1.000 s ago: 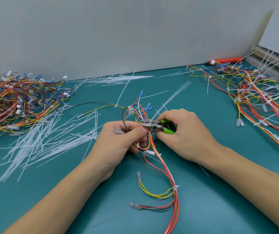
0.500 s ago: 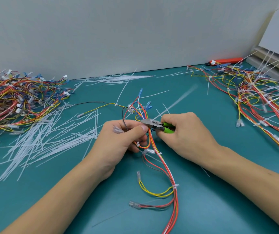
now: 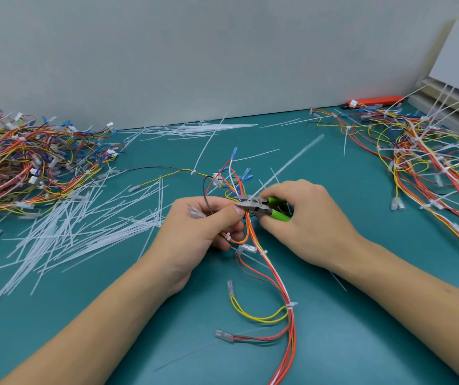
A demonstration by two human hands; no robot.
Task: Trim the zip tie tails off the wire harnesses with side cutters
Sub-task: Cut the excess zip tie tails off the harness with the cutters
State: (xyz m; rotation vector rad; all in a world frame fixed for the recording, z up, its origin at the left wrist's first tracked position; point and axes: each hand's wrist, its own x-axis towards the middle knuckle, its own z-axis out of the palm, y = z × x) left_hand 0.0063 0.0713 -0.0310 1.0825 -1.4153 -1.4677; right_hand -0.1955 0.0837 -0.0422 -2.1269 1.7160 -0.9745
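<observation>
Head view: the side cutters (image 3: 260,206) lie with their long axis running left to right, the metal nose pointing left and the glossy green handles pointing right. The right hand (image 3: 307,223) wraps its fingers round the handles; the nose projects just left of that hand. The blades meet a white zip tie tail (image 3: 292,159), a thin, straight, blurred strip that slants up toward the far right. The left hand (image 3: 202,234) grips the wire harness (image 3: 275,276) with curled fingers, its thumb tip just beside the cutter nose. This harness is a bundle of slim red, orange, yellow and white wires; it runs from between the hands toward the near edge, bound by small white ties and ending in clear terminals. All of this sits above a teal table (image 3: 361,343). Cut white tails (image 3: 83,232) lie scattered at left. Tangled harness piles lie at far left (image 3: 22,162) and far right (image 3: 431,157).
</observation>
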